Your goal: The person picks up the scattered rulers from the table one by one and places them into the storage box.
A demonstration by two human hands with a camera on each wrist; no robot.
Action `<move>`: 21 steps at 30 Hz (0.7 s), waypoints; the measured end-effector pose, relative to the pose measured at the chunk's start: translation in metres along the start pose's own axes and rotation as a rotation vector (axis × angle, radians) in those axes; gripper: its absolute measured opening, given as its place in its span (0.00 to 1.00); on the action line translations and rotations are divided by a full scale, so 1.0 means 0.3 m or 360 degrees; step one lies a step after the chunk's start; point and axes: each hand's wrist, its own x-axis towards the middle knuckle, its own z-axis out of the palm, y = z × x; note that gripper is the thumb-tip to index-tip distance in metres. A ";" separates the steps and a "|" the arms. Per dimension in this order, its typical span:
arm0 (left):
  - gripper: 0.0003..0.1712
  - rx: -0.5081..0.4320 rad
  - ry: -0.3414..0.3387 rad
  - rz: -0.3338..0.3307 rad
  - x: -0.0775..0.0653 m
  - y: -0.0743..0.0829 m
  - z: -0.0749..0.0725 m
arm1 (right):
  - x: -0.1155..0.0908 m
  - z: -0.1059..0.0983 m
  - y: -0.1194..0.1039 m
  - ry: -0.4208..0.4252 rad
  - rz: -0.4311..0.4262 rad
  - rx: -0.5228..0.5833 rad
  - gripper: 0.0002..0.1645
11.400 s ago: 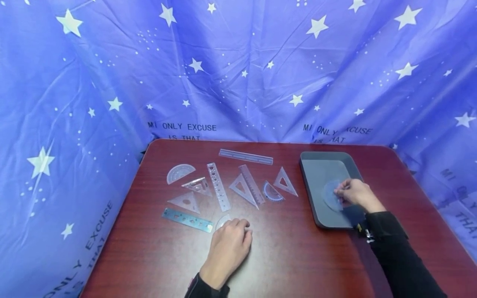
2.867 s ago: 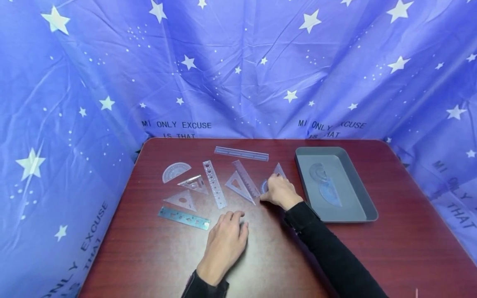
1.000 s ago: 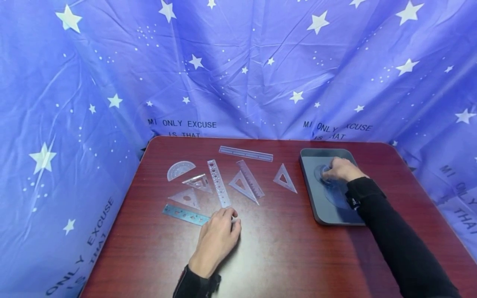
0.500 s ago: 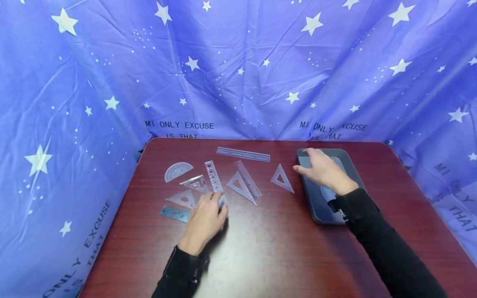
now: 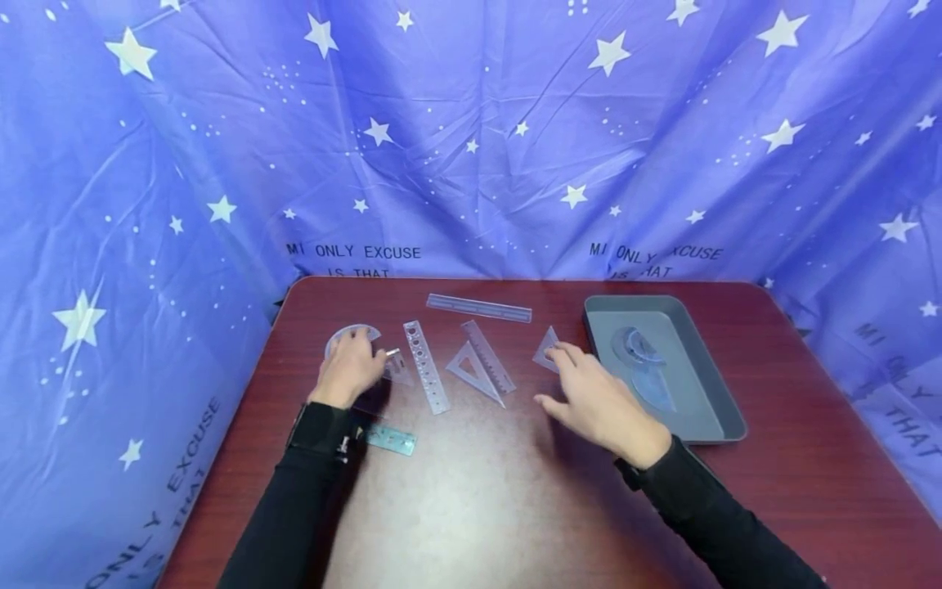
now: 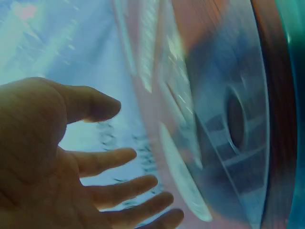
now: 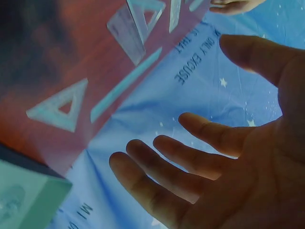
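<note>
My left hand [image 5: 347,368] hovers at the far left of the table, fingers spread and holding nothing. It partly covers a clear protractor [image 5: 371,332] and a set square with a metallic edge [image 5: 397,368]. Under its wrist lies a teal ruler [image 5: 393,439], and the left wrist view shows a set square with a round hole [image 6: 259,186] close by. My right hand [image 5: 599,401], empty with fingers apart, reaches over a small set square [image 5: 545,352], which the right wrist view shows whole, a triangular set square [image 7: 76,114] flat on the table.
A grey tray [image 5: 706,368] at the right holds several protractors [image 5: 655,388]. Mid-table lie a ruler with holes [image 5: 427,368] and a set square [image 5: 486,384] overlapping another ruler [image 5: 489,356]. One more ruler [image 5: 478,308] lies near the back edge, before a starry blue curtain [image 5: 471,188].
My right hand has put the blue-marked protractor into the tray and moved left to the small set square. My left hand has moved from the teal ruler's right end up and left to the clear protractor.
</note>
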 end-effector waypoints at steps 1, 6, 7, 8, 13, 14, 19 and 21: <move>0.33 0.0026 0.0013 -0.0021 0.030 -0.034 0.012 | -0.008 0.013 -0.003 -0.0011 -0.0002 -0.0005 0.38; 0.39 0.0067 -0.0097 -0.0117 0.076 -0.077 -0.016 | -0.037 0.072 -0.003 -0.0104 0.0041 0.0028 0.44; 0.40 0.0085 -0.0117 -0.0107 0.084 -0.087 -0.018 | -0.042 0.084 -0.001 -0.0127 0.0057 0.0046 0.45; 0.41 0.0092 -0.0157 -0.0103 0.079 -0.077 -0.035 | -0.047 0.094 0.000 -0.0147 0.0074 0.0068 0.45; 0.40 0.0177 -0.0170 0.0039 0.110 -0.103 -0.032 | -0.066 0.138 0.000 -0.0214 0.0135 0.0175 0.43; 0.39 0.0177 -0.0161 0.0052 0.114 -0.107 -0.030 | -0.071 0.144 -0.002 -0.0222 0.0150 0.0197 0.43; 0.32 0.0220 -0.0030 0.0126 0.139 -0.136 -0.012 | -0.090 0.170 -0.018 -0.0219 0.0189 0.0304 0.41; 0.31 0.0250 0.0018 0.0160 0.142 -0.139 -0.012 | -0.095 0.180 -0.022 -0.0205 0.0191 0.0344 0.40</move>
